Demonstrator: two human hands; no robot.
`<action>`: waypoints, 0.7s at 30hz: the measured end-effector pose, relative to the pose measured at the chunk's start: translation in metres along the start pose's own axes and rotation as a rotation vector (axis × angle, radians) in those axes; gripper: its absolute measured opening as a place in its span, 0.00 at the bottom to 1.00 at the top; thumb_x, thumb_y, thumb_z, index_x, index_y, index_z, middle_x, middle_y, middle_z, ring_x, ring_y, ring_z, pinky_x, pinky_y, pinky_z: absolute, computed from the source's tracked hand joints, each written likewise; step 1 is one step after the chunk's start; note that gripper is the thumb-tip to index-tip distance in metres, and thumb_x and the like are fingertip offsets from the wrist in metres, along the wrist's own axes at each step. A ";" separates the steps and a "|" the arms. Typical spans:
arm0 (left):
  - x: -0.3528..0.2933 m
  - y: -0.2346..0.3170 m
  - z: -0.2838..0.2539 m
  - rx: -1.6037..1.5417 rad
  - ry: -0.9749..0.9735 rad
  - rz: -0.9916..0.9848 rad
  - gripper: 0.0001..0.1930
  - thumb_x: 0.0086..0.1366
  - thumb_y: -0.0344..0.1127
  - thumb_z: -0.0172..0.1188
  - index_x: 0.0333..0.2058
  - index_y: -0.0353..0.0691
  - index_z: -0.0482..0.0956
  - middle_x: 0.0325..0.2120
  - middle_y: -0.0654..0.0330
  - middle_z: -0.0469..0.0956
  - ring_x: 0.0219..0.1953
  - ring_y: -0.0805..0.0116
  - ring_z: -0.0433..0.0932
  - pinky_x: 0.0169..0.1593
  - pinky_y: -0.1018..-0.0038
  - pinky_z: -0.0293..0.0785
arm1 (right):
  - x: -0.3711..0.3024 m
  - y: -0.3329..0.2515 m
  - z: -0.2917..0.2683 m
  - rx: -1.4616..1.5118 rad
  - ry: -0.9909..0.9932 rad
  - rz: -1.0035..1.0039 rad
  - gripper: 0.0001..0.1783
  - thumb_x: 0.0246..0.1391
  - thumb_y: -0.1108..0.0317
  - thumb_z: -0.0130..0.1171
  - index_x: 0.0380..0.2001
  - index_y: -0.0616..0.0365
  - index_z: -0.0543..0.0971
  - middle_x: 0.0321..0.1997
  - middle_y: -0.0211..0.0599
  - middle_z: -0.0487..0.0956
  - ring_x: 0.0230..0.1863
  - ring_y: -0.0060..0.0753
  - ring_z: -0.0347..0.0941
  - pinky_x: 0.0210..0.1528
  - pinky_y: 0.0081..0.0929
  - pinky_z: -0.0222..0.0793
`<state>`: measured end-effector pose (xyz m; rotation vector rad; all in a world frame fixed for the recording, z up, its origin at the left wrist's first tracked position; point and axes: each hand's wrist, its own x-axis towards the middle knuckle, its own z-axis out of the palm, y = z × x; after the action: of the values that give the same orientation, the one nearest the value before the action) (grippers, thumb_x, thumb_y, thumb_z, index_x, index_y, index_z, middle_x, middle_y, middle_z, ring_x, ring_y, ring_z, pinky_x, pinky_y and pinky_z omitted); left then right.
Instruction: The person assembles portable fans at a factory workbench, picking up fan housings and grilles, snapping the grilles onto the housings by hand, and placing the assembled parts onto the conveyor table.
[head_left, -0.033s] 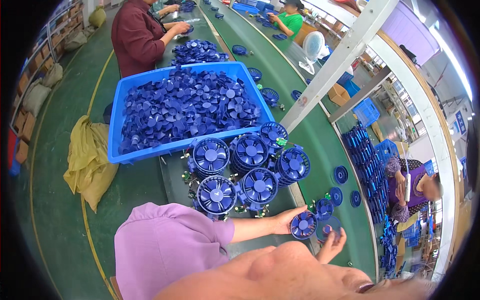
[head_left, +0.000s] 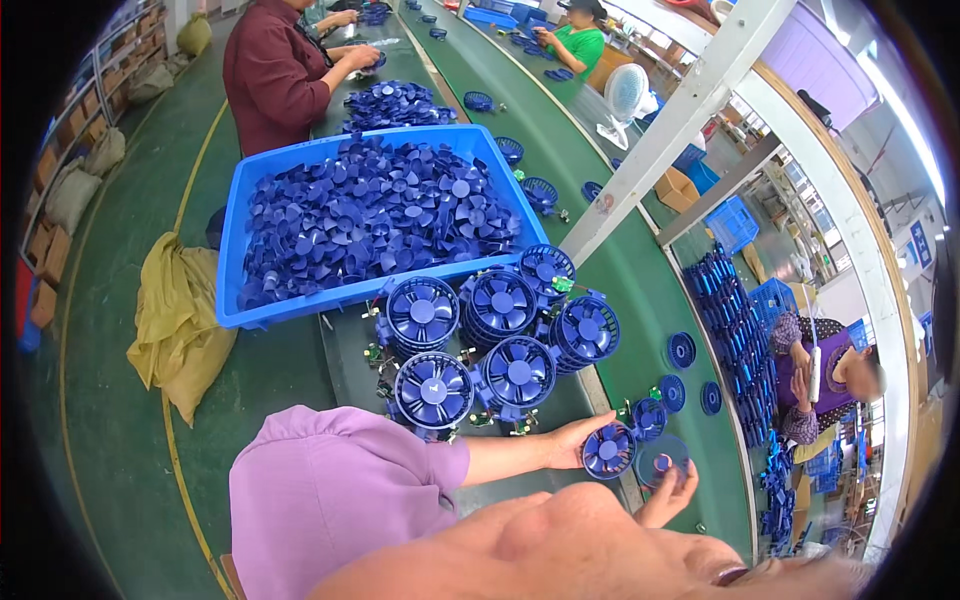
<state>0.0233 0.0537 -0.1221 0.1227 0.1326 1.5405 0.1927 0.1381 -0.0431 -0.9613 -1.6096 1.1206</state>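
Observation:
My left hand point(head_left: 572, 441) reaches over the bench edge with its fingers round a small blue fan point(head_left: 608, 451), blades and round rim facing up. Beside it, over the green belt, my right hand point(head_left: 672, 492) has its fingers curled at the edge of a blurred, see-through blue disc point(head_left: 650, 468) with a small hub. Whether this disc is a cover or spinning blades I cannot tell. Another blue fan housing point(head_left: 649, 418) with a green circuit board lies just beyond the two. Left of my hands stand several stacks of assembled blue fans point(head_left: 520, 372), with small boards hanging from them.
A large blue bin point(head_left: 232, 275) heaped with blue fan blades sits behind the stacks. Round blue parts point(head_left: 681, 350) lie on the green conveyor belt point(head_left: 640, 300). A white post point(head_left: 680, 130) rises beyond it. Co-workers sit along the line; a yellow sack point(head_left: 180, 310) stands left.
My right hand and the see-through disc have shifted slightly to the right, away from the fan in my left hand. The left hand has stayed almost in place.

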 end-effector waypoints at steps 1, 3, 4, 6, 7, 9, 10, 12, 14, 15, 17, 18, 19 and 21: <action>0.001 0.000 0.001 0.006 -0.003 -0.003 0.21 0.70 0.54 0.48 0.49 0.45 0.74 0.46 0.59 0.79 0.49 0.65 0.77 0.56 0.62 0.73 | 0.000 -0.003 -0.005 0.084 0.005 -0.006 0.17 0.61 0.75 0.49 0.53 0.60 0.69 0.45 0.35 0.76 0.42 0.24 0.74 0.39 0.21 0.72; 0.001 0.001 0.003 -0.035 -0.042 -0.055 0.21 0.70 0.53 0.49 0.50 0.44 0.74 0.46 0.58 0.78 0.50 0.65 0.77 0.56 0.62 0.73 | -0.004 -0.005 -0.001 0.280 -0.046 -0.023 0.17 0.60 0.77 0.48 0.53 0.61 0.71 0.46 0.36 0.76 0.42 0.23 0.73 0.42 0.20 0.70; 0.002 0.000 0.005 -0.031 -0.039 -0.060 0.21 0.70 0.53 0.49 0.50 0.44 0.74 0.46 0.58 0.78 0.50 0.65 0.77 0.56 0.62 0.73 | -0.013 -0.013 0.011 0.173 -0.109 -0.050 0.18 0.59 0.77 0.48 0.54 0.61 0.71 0.46 0.35 0.75 0.41 0.22 0.72 0.41 0.19 0.69; -0.002 -0.003 0.013 -0.019 -0.109 -0.067 0.20 0.70 0.52 0.49 0.51 0.44 0.74 0.48 0.59 0.77 0.51 0.66 0.76 0.56 0.62 0.72 | -0.019 -0.004 0.024 0.026 -0.222 -0.054 0.21 0.58 0.77 0.48 0.56 0.62 0.71 0.44 0.34 0.75 0.39 0.23 0.70 0.42 0.21 0.68; -0.004 -0.003 0.014 -0.013 -0.139 -0.067 0.20 0.70 0.51 0.49 0.51 0.44 0.73 0.49 0.59 0.77 0.52 0.66 0.76 0.57 0.62 0.72 | -0.021 -0.005 0.036 -0.310 -0.185 -0.343 0.21 0.57 0.78 0.49 0.55 0.63 0.72 0.42 0.38 0.75 0.41 0.31 0.72 0.45 0.27 0.68; -0.006 0.000 0.013 -0.028 -0.119 -0.078 0.19 0.69 0.52 0.50 0.49 0.45 0.75 0.46 0.60 0.78 0.50 0.67 0.77 0.55 0.62 0.73 | -0.028 -0.014 0.045 -0.510 -0.168 -0.425 0.21 0.56 0.77 0.49 0.54 0.63 0.73 0.46 0.46 0.75 0.46 0.43 0.72 0.52 0.34 0.66; -0.006 0.001 0.014 -0.048 -0.109 -0.090 0.18 0.68 0.52 0.52 0.47 0.46 0.77 0.44 0.61 0.79 0.47 0.69 0.78 0.54 0.63 0.74 | -0.030 -0.010 0.048 -0.605 -0.143 -0.531 0.21 0.57 0.74 0.48 0.54 0.62 0.73 0.52 0.52 0.73 0.53 0.51 0.69 0.57 0.39 0.63; -0.007 0.000 0.016 -0.048 -0.060 -0.099 0.18 0.68 0.53 0.53 0.45 0.47 0.78 0.42 0.62 0.80 0.46 0.69 0.78 0.53 0.63 0.75 | -0.029 -0.003 0.049 -0.489 -0.310 -0.567 0.21 0.58 0.72 0.48 0.54 0.61 0.73 0.58 0.53 0.70 0.59 0.51 0.65 0.61 0.40 0.59; -0.006 0.000 0.010 -0.031 0.016 -0.085 0.18 0.66 0.56 0.55 0.41 0.50 0.80 0.37 0.64 0.81 0.40 0.70 0.79 0.48 0.67 0.77 | -0.033 -0.005 0.051 -0.536 -0.441 -0.512 0.27 0.58 0.61 0.51 0.60 0.60 0.67 0.64 0.55 0.62 0.64 0.57 0.59 0.65 0.45 0.54; -0.002 -0.001 0.006 -0.004 0.088 -0.041 0.18 0.66 0.55 0.54 0.41 0.50 0.80 0.37 0.65 0.81 0.40 0.71 0.79 0.47 0.68 0.77 | -0.035 -0.005 0.054 -0.546 -0.482 -0.530 0.31 0.58 0.56 0.52 0.62 0.59 0.65 0.66 0.56 0.60 0.65 0.58 0.57 0.66 0.47 0.52; 0.001 -0.007 0.014 0.009 0.218 0.049 0.17 0.67 0.54 0.53 0.42 0.50 0.79 0.37 0.66 0.80 0.38 0.72 0.79 0.44 0.71 0.77 | -0.041 -0.010 0.056 -0.557 -0.463 -0.549 0.43 0.57 0.37 0.47 0.64 0.59 0.60 0.68 0.57 0.57 0.67 0.61 0.54 0.67 0.51 0.49; 0.003 -0.008 0.016 0.009 0.231 0.095 0.17 0.68 0.54 0.53 0.43 0.49 0.78 0.37 0.66 0.80 0.38 0.72 0.78 0.44 0.71 0.77 | -0.041 -0.009 0.056 -0.542 -0.437 -0.525 0.46 0.56 0.32 0.43 0.64 0.59 0.60 0.68 0.57 0.58 0.66 0.61 0.54 0.67 0.51 0.49; 0.003 -0.010 0.016 0.008 0.245 0.139 0.17 0.68 0.53 0.52 0.44 0.48 0.78 0.37 0.65 0.80 0.38 0.72 0.78 0.44 0.71 0.77 | -0.041 -0.007 0.058 -0.544 -0.443 -0.519 0.48 0.56 0.29 0.38 0.65 0.58 0.59 0.68 0.57 0.57 0.68 0.61 0.53 0.67 0.51 0.48; -0.004 -0.013 0.040 0.105 0.309 0.296 0.18 0.70 0.50 0.50 0.51 0.46 0.73 0.41 0.65 0.76 0.41 0.74 0.75 0.45 0.74 0.75 | -0.037 0.003 0.057 -0.534 -0.420 -0.518 0.48 0.56 0.28 0.39 0.65 0.58 0.58 0.69 0.57 0.56 0.69 0.60 0.52 0.68 0.50 0.48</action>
<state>0.0421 0.0495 -0.0849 -0.0148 0.4575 1.8416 0.1480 0.0907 -0.0643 -0.5781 -2.4033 0.5544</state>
